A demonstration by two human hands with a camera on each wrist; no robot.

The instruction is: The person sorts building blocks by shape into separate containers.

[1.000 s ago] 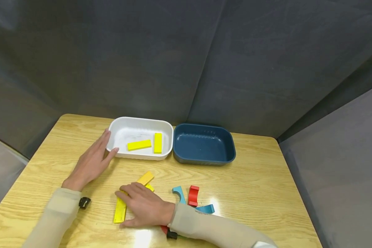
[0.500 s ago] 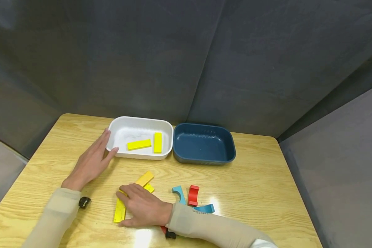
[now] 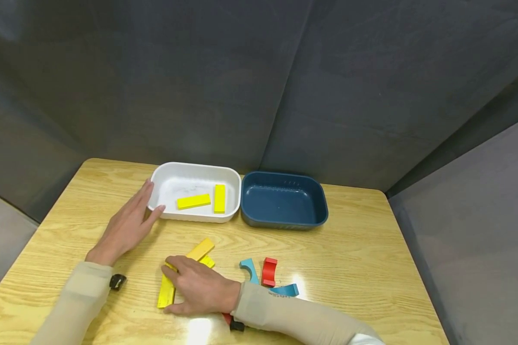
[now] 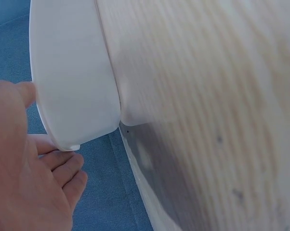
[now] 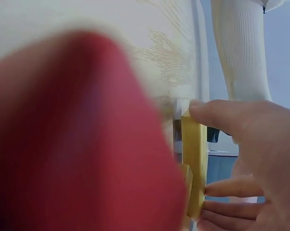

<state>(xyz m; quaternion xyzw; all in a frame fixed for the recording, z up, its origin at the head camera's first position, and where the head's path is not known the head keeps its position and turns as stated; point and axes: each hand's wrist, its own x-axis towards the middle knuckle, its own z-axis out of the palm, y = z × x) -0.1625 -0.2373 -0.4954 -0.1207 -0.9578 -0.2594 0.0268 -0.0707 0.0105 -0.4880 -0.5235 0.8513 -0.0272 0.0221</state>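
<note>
My left hand (image 3: 127, 225) rests against the left end of a white tray (image 3: 198, 218), fingers straight along its side and thumb at the front rim. In the left wrist view, that thumb and the fingers (image 4: 63, 166) lie at the tray's edge. My right hand (image 3: 203, 285) holds a long yellow block (image 3: 166, 292), thumb at its near end and fingers toward its far end. The right wrist view shows the yellow block (image 5: 195, 159) between thumb and fingers. An orange-yellow block (image 3: 202, 249) and another yellow block (image 3: 207, 261) lie just beyond, partly hidden by the hand.
Two yellow blocks (image 3: 219, 199) lie in the white tray. Beside it stands a dark blue tray (image 3: 285, 225). Blue curved blocks (image 3: 249, 269) and a red curved block (image 3: 269, 272) lie right of my right hand. Another red piece (image 3: 227, 318) peeks out under the right wrist.
My right hand has shifted very slightly, its thumb now at the near end of the yellow block, which has moved a touch. The left hand and both trays have stayed put.
</note>
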